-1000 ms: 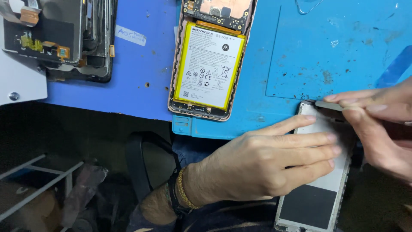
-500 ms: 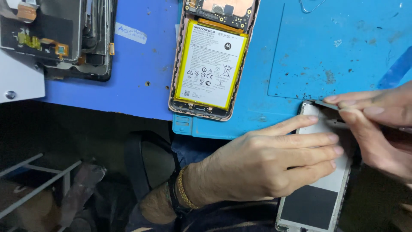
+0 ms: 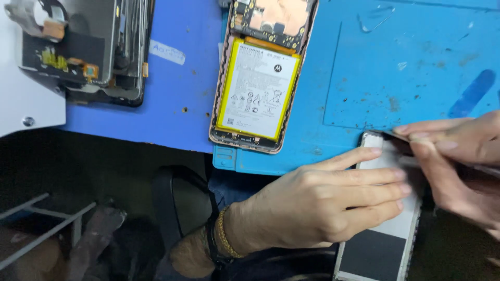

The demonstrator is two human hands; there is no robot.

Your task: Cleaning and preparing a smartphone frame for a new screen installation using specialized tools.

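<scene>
Phone frame [image 3: 388, 237] half under hands [image 3: 323, 203]

two hands [image 3: 312, 208], one opened phone [image 3: 258, 78], one phone frame [image 3: 385, 229], one blue mat [image 3: 406, 67]

The left hand [image 3: 317, 203] covered the middle of the phone panel [image 3: 385, 244], whose lower end ran off the bottom edge. The right hand [image 3: 458, 161] was cut by the right edge and hid the thin tool [image 3: 397, 136] in its grip. The opened phone [image 3: 260, 78] lost its top beyond the frame.
</scene>
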